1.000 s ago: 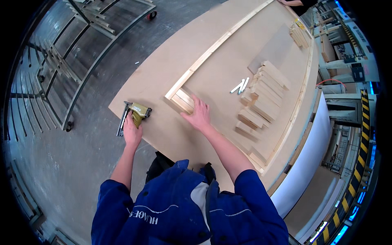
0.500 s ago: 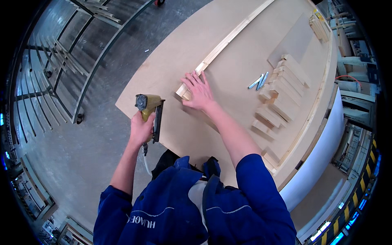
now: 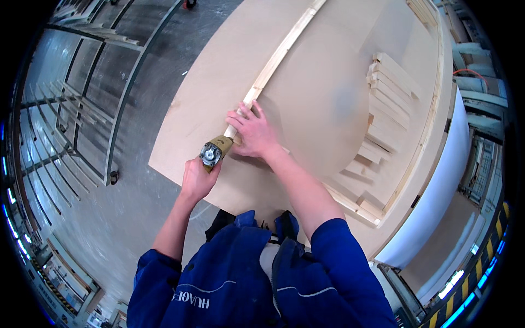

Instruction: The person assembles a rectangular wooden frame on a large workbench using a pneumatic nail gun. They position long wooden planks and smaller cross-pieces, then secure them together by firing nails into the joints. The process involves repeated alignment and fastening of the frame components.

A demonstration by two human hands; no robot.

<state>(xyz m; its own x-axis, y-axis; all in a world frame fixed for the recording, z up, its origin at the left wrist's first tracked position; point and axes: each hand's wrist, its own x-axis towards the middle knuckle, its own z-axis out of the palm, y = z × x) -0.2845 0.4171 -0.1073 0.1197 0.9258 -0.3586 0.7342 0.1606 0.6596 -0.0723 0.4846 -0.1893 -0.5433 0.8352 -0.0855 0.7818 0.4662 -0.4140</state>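
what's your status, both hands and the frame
Left hand gripping nail gun by wooden frame, tip hidden. Right hand on frame. Wood blocks off right, apart from both hands.

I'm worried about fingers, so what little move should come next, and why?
Maybe slide the right hand a little farther up the wooden strip, because the left hand holds the fastening gun over its near end, close beside those fingers.

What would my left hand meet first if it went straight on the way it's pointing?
With the nail gun leading, your left hand would likely meet the wooden strip first, close by your right hand; whether the gun touches it is unclear.
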